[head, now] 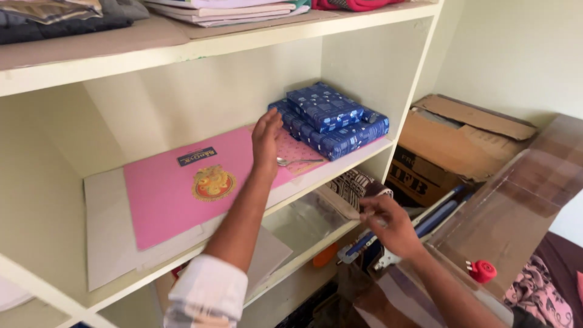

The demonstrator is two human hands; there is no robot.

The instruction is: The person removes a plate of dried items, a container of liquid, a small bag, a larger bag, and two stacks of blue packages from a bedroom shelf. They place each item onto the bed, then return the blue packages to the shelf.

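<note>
My left hand [266,138] reaches into the middle shelf, fingers together and flat, touching the left side of two stacked boxes wrapped in blue patterned paper [331,120]. It rests over a large pink card folder [182,185] with a gold emblem. A metal spoon [297,161] lies just right of the hand. My right hand [392,226] is lower, below the shelf edge, fingers pinched near a black-and-white patterned cloth [358,185] and a clear plastic sheet [303,222].
The cream shelf unit [182,54] carries folded clothes on top. An open cardboard box [452,149] stands at the right. A brown taped board [516,206], a red spool [484,271] and a blue-handled tool [419,228] lie beneath my right arm.
</note>
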